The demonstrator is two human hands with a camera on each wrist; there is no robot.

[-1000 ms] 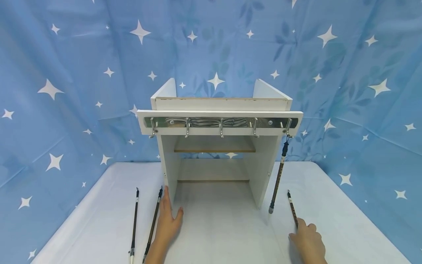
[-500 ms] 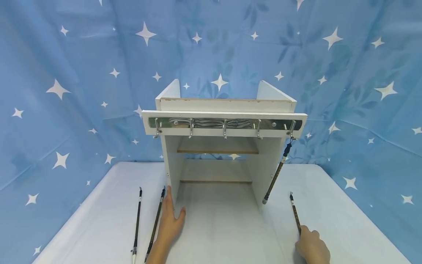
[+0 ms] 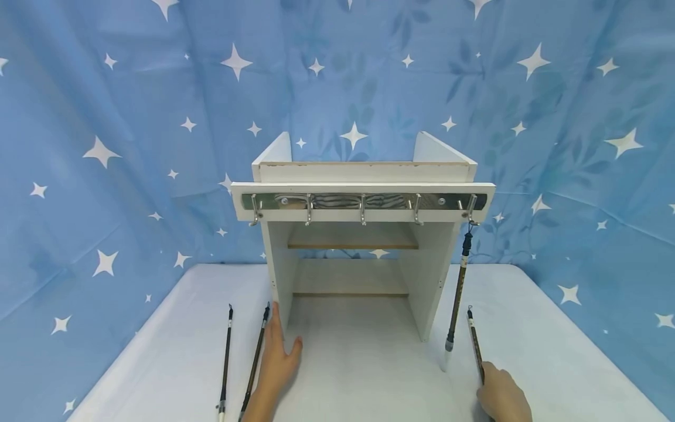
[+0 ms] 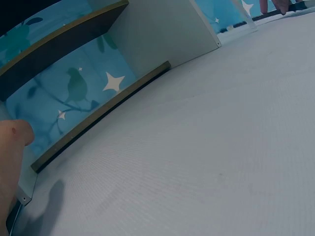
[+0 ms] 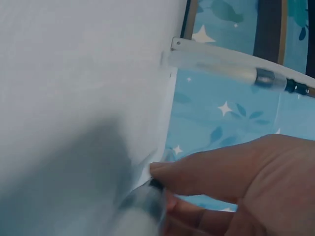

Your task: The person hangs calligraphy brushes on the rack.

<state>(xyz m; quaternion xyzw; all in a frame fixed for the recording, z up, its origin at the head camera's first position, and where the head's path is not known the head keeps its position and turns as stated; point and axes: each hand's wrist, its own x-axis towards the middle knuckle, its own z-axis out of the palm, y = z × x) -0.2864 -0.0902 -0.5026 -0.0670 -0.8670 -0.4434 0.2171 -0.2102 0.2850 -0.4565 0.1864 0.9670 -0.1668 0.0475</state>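
The left hand (image 3: pixel 276 369) rests its straight fingers on the front edge of the rack's left side panel (image 3: pixel 282 275), thumb spread; in the left wrist view, part of that hand (image 4: pixel 14 157) shows at the left edge. At the lower right, the right hand (image 3: pixel 504 395) grips a dark brush (image 3: pixel 476 346) whose looped end points toward the back. Close up in the right wrist view, thumb and fingers (image 5: pixel 231 182) pinch the brush (image 5: pixel 140 214) near its pale, blurred head. Another brush (image 3: pixel 457 293) hangs by its loop from the rightmost hook (image 3: pixel 471 211), head down.
The white rack (image 3: pixel 364 173) stands mid-table, with a metal hook strip across its front and two shelves below. Two brushes (image 3: pixel 227 357) (image 3: pixel 256 357) lie left of it, one close beside the left forearm. A blue star-patterned curtain (image 3: pixel 132 193) hangs behind the table.
The right hand's fingers have closed round the brush on the right. The hanging brush swung left, then back right. The left hand stayed at the panel while the head view shifted slightly.
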